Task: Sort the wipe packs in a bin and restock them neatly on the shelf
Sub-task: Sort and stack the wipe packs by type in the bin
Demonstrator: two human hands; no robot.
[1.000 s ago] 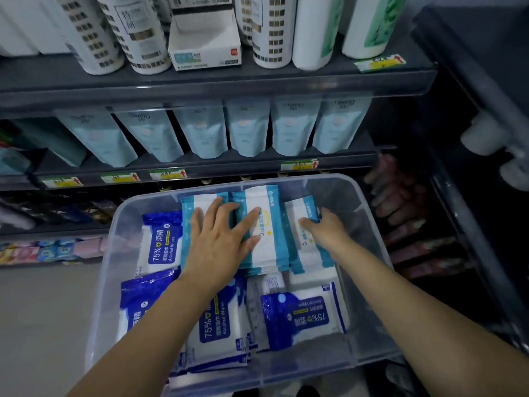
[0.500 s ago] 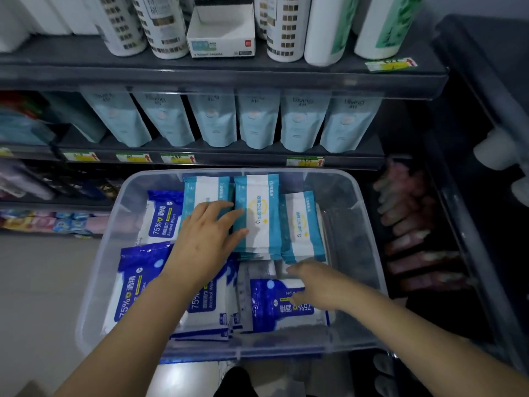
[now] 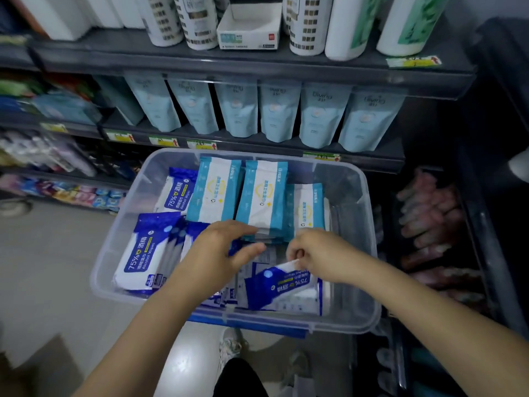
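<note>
A clear plastic bin (image 3: 369,247) in front of the shelves holds wipe packs. Three light blue and white packs (image 3: 264,196) stand side by side at the bin's back. Dark blue 75% alcohol wipe packs lie at the left (image 3: 146,253) and at the back left (image 3: 179,193). My right hand (image 3: 317,255) pinches the upper edge of a dark blue alcohol wipe pack (image 3: 282,285) at the bin's front and tilts it up. My left hand (image 3: 220,253) hovers over the bin's middle with its fingers spread and straight, just left of that pack.
A grey shelf (image 3: 257,147) behind the bin carries a row of pale blue pouches (image 3: 279,113). The shelf above holds white bottles (image 3: 307,24) and a white box (image 3: 249,30). Pink packs (image 3: 429,216) fill a dark rack at the right. Grey floor lies to the left.
Both hands left the light blue packs and drew back toward me. My right hand dropped to the front dark blue pack, took its edge and lifted it; my left hand slid beside it.
</note>
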